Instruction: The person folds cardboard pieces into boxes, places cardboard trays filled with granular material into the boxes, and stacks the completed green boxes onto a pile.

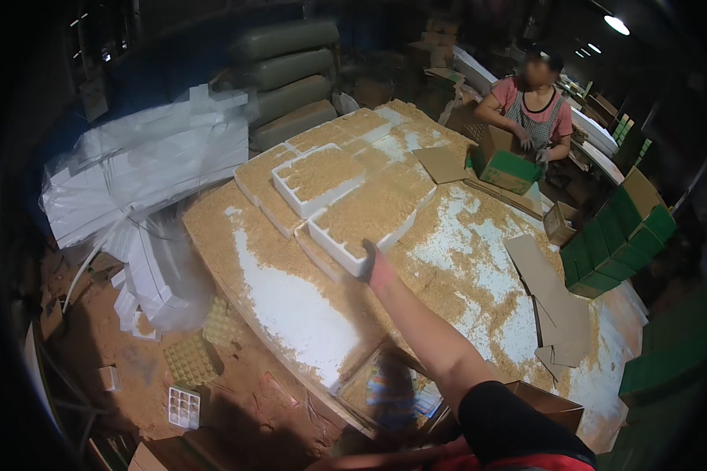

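My right hand (pixel 368 263), in a dark glove, reaches out from the lower right. Its fingers are hooked over the near corner of a white foam tray (pixel 340 251) filled with yellowish sawdust-like grains. Behind that one stands a second white foam tray (pixel 294 200) with the same filling. Both rest on a large table (pixel 291 314) strewn with the grains. My left hand is not visible. A dark blur hangs over an open box (pixel 361 377) of colourful packets at the near table edge; what it is I cannot make out.
Across the table at the right, a person (pixel 534 106) handles a green carton (pixel 511 171). Stacked green cartons (pixel 617 239) and flat cardboard (pixel 554 302) line the right side. Plastic-wrapped white foam (pixel 149 173) lies left; egg trays (pixel 190 359) are on the floor.
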The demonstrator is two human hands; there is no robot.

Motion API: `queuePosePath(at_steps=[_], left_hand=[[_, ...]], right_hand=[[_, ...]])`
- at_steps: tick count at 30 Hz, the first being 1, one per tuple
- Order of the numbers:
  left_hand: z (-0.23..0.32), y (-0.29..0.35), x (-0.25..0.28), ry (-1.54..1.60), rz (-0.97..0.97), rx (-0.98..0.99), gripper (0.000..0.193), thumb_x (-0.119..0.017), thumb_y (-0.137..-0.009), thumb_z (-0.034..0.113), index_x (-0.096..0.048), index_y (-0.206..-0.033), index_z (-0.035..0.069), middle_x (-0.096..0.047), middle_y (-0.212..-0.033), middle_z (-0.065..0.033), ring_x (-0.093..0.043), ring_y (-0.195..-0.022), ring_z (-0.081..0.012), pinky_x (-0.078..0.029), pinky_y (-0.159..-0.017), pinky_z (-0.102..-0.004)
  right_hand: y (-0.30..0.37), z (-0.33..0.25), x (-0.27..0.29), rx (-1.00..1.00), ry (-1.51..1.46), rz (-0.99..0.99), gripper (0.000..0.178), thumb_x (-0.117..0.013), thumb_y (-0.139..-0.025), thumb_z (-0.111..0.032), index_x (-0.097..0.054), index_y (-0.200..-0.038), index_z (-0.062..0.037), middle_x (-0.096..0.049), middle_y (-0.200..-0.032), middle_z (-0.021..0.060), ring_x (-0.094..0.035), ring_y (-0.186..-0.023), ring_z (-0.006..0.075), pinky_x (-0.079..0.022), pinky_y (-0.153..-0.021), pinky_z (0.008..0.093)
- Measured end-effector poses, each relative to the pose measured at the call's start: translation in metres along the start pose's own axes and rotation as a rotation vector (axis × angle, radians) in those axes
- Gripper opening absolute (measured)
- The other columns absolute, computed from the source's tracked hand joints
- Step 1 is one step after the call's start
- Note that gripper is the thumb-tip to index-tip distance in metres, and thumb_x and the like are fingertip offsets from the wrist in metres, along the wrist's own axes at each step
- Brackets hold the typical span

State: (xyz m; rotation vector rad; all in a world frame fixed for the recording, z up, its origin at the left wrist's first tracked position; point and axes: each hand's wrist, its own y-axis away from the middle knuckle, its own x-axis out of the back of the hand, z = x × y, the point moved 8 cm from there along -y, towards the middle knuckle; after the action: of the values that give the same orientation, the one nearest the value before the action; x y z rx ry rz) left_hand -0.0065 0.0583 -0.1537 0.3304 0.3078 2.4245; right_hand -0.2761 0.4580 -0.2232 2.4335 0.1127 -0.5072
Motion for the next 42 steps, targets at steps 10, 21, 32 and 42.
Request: queuePosePath(at_steps=[10, 21, 32, 42], left_hand=[[0.007, -0.016, -0.019, -0.556, -0.059, -0.189, 0.058, -0.052, -0.097, 0.034, -0.04, -0.144, 0.001, -0.025, -0.149, -0.0372, -0.027, -0.133, -0.0616, -0.03, -0.109, -0.0622], [0.045, -0.064, 0.0, -0.29, -0.247, -0.231, 0.045, -0.051, -0.095, 0.022, -0.048, -0.134, -0.001, -0.051, -0.135, -0.0236, -0.047, -0.129, -0.0316, -0.041, -0.105, -0.0386], [0.056, -0.051, 0.022, 0.131, -0.219, -0.158, 0.056, -0.046, -0.101, 0.04, -0.041, -0.142, 0.001, -0.052, -0.135, -0.0183, -0.051, -0.125, -0.0234, -0.041, -0.103, -0.0325], [0.047, -0.047, 0.028, -0.237, 0.044, -0.058, 0.054, -0.047, -0.1, 0.047, -0.059, -0.122, 0.0, -0.068, -0.105, -0.0174, -0.061, -0.095, -0.023, -0.048, -0.086, -0.0367]], right_hand=[[0.364, -0.173, 0.23, 0.487, 0.523, 0.139, 0.061, -0.068, -0.09, -0.017, -0.044, -0.142, 0.0045, -0.064, -0.117, 0.0087, -0.056, -0.107, 0.0114, -0.044, -0.094, 0.025], [0.711, -0.115, 0.445, 0.083, 0.65, 0.319, 0.066, -0.07, -0.083, -0.014, -0.047, -0.143, -0.0008, -0.06, -0.131, 0.0058, -0.052, -0.114, 0.0108, -0.04, -0.101, 0.0261], [0.602, -0.083, 0.435, -0.102, 0.902, -0.006, 0.057, -0.067, -0.089, -0.029, -0.052, -0.136, -0.0014, -0.063, -0.121, 0.0083, -0.06, -0.106, 0.0193, -0.045, -0.095, 0.0333], [0.516, 0.0, 0.307, 0.78, 1.969, -0.076, 0.059, -0.058, -0.089, -0.053, -0.053, -0.129, -0.0093, -0.047, -0.134, 0.0208, -0.04, -0.133, 0.0362, -0.027, -0.111, 0.0587]])
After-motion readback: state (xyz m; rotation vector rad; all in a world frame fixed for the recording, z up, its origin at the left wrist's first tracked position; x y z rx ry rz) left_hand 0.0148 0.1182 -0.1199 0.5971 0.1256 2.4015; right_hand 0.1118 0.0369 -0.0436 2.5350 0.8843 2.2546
